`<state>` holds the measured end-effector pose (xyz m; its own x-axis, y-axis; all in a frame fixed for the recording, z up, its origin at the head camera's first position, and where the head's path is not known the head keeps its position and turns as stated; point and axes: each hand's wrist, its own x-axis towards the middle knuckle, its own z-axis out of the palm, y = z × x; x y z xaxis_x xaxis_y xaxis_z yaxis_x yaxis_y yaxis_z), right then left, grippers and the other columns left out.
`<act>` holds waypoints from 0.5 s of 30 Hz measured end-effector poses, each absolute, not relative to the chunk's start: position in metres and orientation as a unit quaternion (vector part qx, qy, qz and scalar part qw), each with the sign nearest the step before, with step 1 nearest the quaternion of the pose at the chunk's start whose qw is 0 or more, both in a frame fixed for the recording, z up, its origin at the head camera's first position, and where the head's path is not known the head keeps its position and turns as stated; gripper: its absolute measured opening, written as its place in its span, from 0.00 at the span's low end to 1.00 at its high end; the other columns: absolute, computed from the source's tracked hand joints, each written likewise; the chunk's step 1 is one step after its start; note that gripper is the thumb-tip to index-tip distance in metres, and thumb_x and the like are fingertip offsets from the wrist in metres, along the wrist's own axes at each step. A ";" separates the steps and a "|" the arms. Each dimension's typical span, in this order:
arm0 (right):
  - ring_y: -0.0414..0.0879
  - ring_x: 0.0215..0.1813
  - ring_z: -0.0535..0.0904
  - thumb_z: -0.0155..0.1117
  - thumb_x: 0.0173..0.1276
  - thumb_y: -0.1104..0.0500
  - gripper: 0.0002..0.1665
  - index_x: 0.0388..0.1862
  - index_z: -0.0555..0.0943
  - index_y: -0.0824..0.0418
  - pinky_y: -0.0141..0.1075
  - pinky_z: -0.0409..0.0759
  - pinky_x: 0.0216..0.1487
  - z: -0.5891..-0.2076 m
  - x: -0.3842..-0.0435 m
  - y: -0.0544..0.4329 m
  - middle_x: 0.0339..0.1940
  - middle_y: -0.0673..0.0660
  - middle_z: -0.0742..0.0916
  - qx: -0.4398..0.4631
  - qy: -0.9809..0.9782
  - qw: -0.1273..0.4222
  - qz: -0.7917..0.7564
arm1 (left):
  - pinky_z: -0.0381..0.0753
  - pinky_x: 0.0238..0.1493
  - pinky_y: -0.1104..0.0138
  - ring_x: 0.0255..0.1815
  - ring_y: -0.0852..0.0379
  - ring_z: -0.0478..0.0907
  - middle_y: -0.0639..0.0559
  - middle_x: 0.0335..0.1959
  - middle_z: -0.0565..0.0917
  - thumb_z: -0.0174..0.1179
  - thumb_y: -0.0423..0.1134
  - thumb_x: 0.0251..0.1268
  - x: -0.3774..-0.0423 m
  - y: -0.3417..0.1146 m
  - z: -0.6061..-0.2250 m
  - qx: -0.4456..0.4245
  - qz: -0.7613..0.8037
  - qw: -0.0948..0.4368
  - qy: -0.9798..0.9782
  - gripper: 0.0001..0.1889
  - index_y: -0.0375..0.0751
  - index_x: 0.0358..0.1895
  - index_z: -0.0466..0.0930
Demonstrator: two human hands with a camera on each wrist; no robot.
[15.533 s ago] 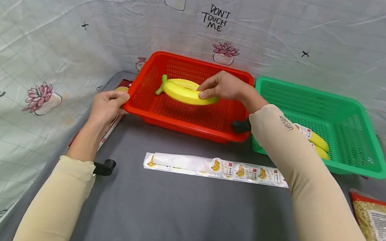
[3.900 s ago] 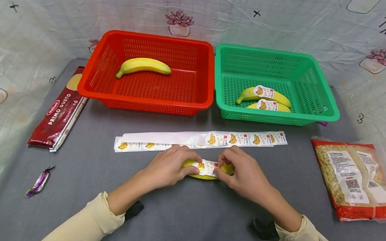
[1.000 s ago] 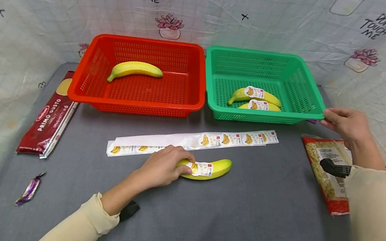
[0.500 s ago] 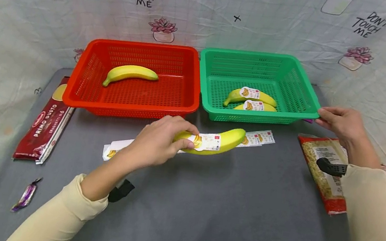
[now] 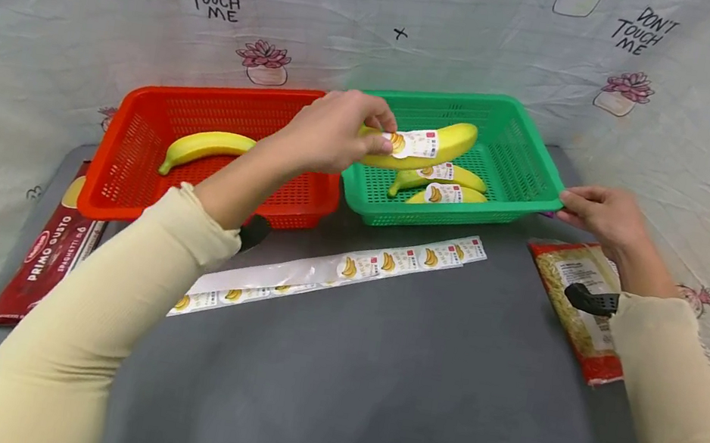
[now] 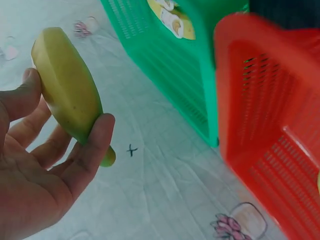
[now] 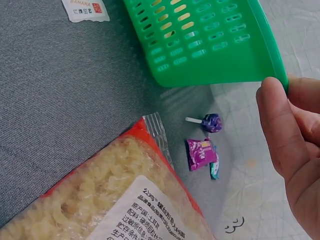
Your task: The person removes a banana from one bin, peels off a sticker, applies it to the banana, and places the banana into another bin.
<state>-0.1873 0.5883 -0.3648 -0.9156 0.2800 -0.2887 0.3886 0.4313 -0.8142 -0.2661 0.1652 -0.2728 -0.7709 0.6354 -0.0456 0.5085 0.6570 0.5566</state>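
Note:
My left hand (image 5: 341, 131) holds a banana (image 5: 456, 145) by its left end, thumb in front, above the green basket (image 5: 367, 208). A white banana-print label (image 5: 420, 144) lies along its front side. In the left wrist view, thumb and fingers wrap that banana (image 6: 67, 82). Two labelled bananas, one behind (image 5: 467, 180) and one in front (image 5: 469, 195), lie inside the green basket. My right hand (image 5: 610, 218) pinches that basket's right front corner; the right wrist view shows thumb and finger on the green rim (image 7: 280, 70). One banana without a visible label (image 5: 208, 146) lies in the red basket (image 5: 103, 176).
Strips of banana labels (image 5: 383, 262) lie in front of the baskets. A red spaghetti pack (image 5: 46, 259) is at left, partly behind my sleeve. A pasta bag (image 5: 573, 300) lies at right under my right arm. A lollipop (image 7: 212, 122) and a purple-wrapped sweet (image 7: 201, 153) lie near the green basket.
My left hand has lifted the labelled banana off the table and carried it up and forward over the green basket. The right hand stays on the basket corner. The view has shifted right.

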 end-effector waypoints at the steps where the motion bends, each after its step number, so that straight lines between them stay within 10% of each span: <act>1: 0.27 0.34 0.86 0.60 0.76 0.46 0.22 0.60 0.77 0.58 0.24 0.83 0.40 -0.365 -0.188 0.589 0.35 0.34 0.84 0.196 0.845 0.056 -0.494 | 0.75 0.56 0.55 0.60 0.51 0.76 0.48 0.59 0.85 0.60 0.47 0.75 -0.273 0.175 -0.272 0.319 0.261 0.124 0.903 0.15 0.47 0.58 0.82; 15: 0.29 0.32 0.86 0.60 0.77 0.53 0.27 0.65 0.74 0.71 0.24 0.84 0.38 -0.371 -0.190 0.606 0.32 0.38 0.86 0.182 0.838 0.041 -0.512 | 0.72 0.46 0.64 0.49 0.55 0.72 0.52 0.58 0.81 0.54 0.51 0.78 -0.325 0.295 -0.314 0.305 0.210 0.208 0.905 0.18 0.50 0.62 0.79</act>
<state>-0.1904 0.6055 -0.3707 -0.9301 0.2638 -0.2555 0.3477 0.4085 -0.8439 -0.3254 0.2945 -0.3136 -0.7275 0.6398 -0.2480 0.4652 0.7256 0.5071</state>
